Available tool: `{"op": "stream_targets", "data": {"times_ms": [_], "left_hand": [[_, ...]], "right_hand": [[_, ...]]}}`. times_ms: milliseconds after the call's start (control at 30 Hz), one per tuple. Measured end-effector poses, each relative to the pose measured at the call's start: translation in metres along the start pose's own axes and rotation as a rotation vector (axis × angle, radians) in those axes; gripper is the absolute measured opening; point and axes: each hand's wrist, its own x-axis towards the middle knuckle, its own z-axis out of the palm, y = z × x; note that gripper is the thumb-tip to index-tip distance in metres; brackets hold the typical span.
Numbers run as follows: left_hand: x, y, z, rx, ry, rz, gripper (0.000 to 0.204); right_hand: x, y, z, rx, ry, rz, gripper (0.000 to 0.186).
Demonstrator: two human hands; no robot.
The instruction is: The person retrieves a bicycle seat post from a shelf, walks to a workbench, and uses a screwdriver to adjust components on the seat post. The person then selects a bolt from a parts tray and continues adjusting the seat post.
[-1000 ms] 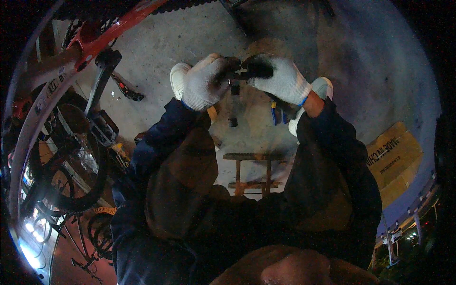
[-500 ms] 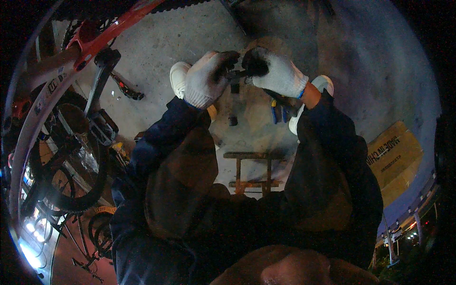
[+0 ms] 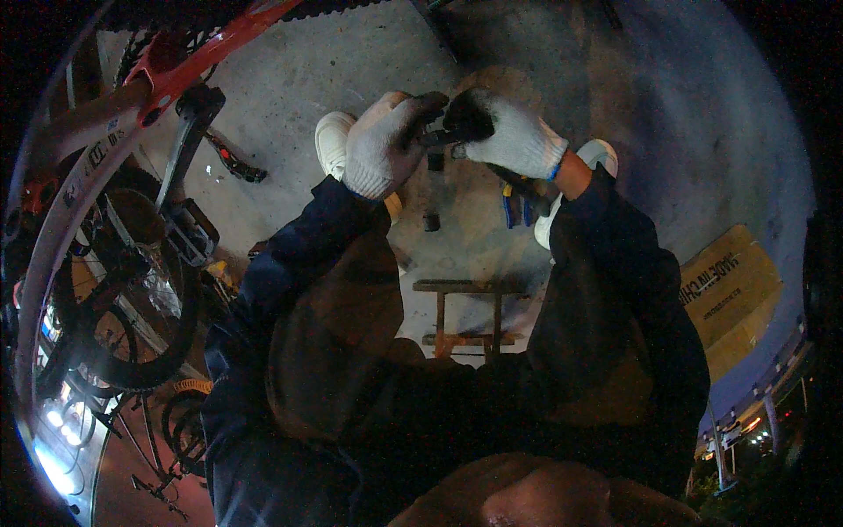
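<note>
My left hand [image 3: 384,145], in a white knitted glove with blackened fingertips, is closed at one end of a small dark part [image 3: 442,137]. The other end is in the closed fingers of my right hand [image 3: 509,132], gloved the same way. Fingers and dim light hide most of the part, so its kind cannot be told. Two small black blocks [image 3: 431,222] [image 3: 435,162] lie on the floor below my hands. Beside my right shoe are blue-and-yellow handles [image 3: 515,209], apparently of a hand tool, with a dark long piece by them.
On the left stands a red bicycle frame [image 3: 206,57] with a crank arm [image 3: 186,149] and pedal [image 3: 195,233]. A red-and-black object [image 3: 235,163] lies on the concrete floor. A low wooden stool [image 3: 470,287] is between my legs. Cardboard [image 3: 733,285] lies at the right.
My right fingers have turned slightly and come a little closer to my left ones around the dark part. Otherwise the scene has only shifted slightly in view.
</note>
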Motion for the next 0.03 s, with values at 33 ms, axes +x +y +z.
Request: {"op": "stream_targets", "data": {"times_ms": [33], "left_hand": [[-0.0002,-0.0004,0.0,0.004,0.003,0.003,0.049]], "right_hand": [[0.0004,-0.0016,-0.0004,0.001,0.0,-0.001,0.052]]}}
